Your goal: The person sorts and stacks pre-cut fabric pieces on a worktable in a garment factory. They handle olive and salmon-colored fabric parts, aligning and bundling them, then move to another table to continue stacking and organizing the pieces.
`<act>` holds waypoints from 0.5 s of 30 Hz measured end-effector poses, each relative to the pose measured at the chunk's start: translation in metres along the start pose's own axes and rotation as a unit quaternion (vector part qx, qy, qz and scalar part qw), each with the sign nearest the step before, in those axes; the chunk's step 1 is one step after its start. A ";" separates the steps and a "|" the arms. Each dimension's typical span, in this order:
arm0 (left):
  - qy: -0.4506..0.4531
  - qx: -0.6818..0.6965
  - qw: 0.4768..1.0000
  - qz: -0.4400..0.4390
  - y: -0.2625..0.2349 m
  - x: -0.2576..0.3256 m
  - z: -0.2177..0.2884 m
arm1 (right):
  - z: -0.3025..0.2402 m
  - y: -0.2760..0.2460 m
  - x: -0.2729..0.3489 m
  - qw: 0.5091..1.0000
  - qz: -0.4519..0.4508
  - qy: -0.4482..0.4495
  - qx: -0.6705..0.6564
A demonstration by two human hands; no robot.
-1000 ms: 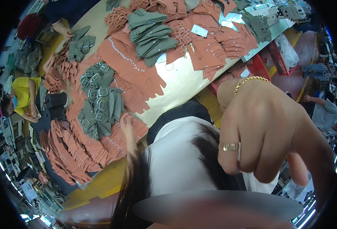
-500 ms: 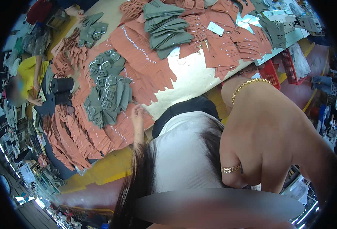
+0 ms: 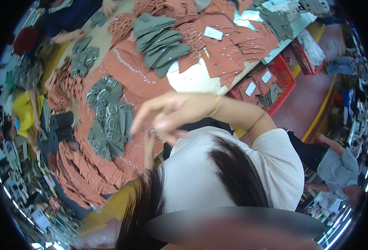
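Observation:
My right hand (image 3: 167, 114) is stretched across in front of me, over the near edge of the table, with a gold bracelet on its wrist. Its fingers are blurred but apart, and nothing shows in them. Behind it is my left hand (image 3: 149, 137), beside the orange-brown cut pieces (image 3: 127, 156) at the table edge. The left fingers are partly covered, so what they do is unclear. A pile of grey-green straps with metal buckles (image 3: 111, 118) lies just left of both hands. Farther off is a stack of grey-green pieces (image 3: 157, 41) on more orange-brown pieces.
Red plastic baskets (image 3: 286, 75) stand at the right, one holding orange-brown pieces with white tags. Dark rolls (image 3: 62, 121) lie at the left. A person in yellow (image 3: 27, 108) works at the left, another in dark blue (image 3: 67, 18) at the far side. Someone in grey (image 3: 338, 166) is on the right.
My right hand has come down from close to the camera and swung forward and left over the table edge. Its fingers have straightened. The view has shifted, showing more of the baskets.

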State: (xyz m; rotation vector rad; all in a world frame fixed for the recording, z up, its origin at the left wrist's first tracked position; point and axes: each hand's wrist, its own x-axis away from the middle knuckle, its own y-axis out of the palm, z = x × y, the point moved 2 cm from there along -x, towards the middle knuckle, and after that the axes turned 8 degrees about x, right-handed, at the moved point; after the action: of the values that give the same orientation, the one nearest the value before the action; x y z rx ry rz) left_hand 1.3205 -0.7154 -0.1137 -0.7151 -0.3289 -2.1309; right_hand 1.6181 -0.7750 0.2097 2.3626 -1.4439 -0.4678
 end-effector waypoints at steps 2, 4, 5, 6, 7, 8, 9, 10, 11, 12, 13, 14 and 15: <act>-0.059 -0.116 0.991 -0.040 0.004 -0.002 0.006 | 0.044 -0.006 -0.006 0.846 0.111 0.090 0.514; -0.063 -0.229 0.969 -0.073 0.019 -0.002 0.016 | 0.084 -0.010 0.010 0.530 -0.076 0.303 0.789; -0.039 -0.286 0.953 -0.088 0.026 -0.001 0.021 | 0.102 -0.015 0.019 0.494 -0.183 0.423 0.738; -0.030 -0.341 0.935 -0.097 0.034 -0.002 0.026 | 0.112 -0.017 0.026 0.587 -0.138 0.411 0.683; -0.023 -0.377 0.918 -0.124 0.040 -0.002 0.031 | 0.119 -0.017 0.034 0.665 -0.100 0.398 0.624; 0.017 -0.397 0.906 -0.145 0.049 -0.004 0.037 | 0.125 -0.016 0.040 0.733 -0.063 0.389 0.555; 0.042 -0.420 0.892 -0.162 0.058 -0.006 0.040 | 0.129 -0.015 0.043 0.719 -0.050 0.362 0.591; 0.062 -0.444 0.876 -0.177 0.066 -0.009 0.043 | 0.131 -0.015 0.044 0.700 -0.040 0.344 0.625; 0.072 -0.461 0.863 -0.192 0.074 -0.013 0.045 | 0.131 -0.015 0.043 0.678 -0.034 0.327 0.658; 0.077 -0.480 0.850 -0.204 0.080 -0.020 0.046 | 0.132 -0.015 0.041 0.668 -0.029 0.329 0.667; 0.108 -0.494 0.836 -0.212 0.084 -0.026 0.047 | 0.131 -0.016 0.035 0.658 -0.027 0.333 0.674; 0.108 -0.475 0.840 -0.238 0.088 -0.031 0.046 | 0.130 -0.017 0.030 0.645 -0.021 0.337 0.686; 0.132 -0.450 0.844 -0.261 0.092 -0.038 0.045 | 0.128 -0.017 0.023 0.652 -0.017 0.318 0.688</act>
State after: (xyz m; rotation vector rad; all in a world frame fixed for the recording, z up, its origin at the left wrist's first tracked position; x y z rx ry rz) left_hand 1.4286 -0.7262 -0.1019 -0.8805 0.7844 -2.8639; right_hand 1.5846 -0.8022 0.0854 2.8276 -1.4860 1.9830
